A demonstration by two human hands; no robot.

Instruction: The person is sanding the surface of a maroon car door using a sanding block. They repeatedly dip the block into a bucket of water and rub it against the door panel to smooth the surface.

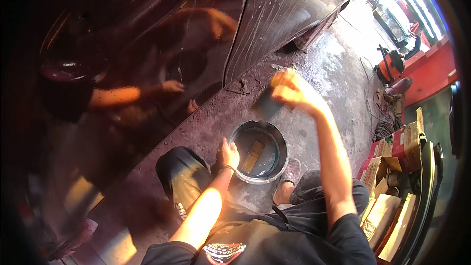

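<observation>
My left hand grips the left rim of a round black bucket on the floor between my legs. Greyish water shows inside it, and a tan rectangular block lies there. Above and right of the bucket, my right hand is raised and smeared by motion. Its fingers are closed on a dark, flat, sheet-like piece hanging below them; the blur hides its exact kind. A dark maroon car door panel stands in front of me at left, wet with drips, mirroring my arms.
Cardboard boxes stand along the right side by long black curved strips. Farther back are an orange-and-black machine and a loose cable. The concrete floor is wet in patches. My sandalled foot is beside the bucket.
</observation>
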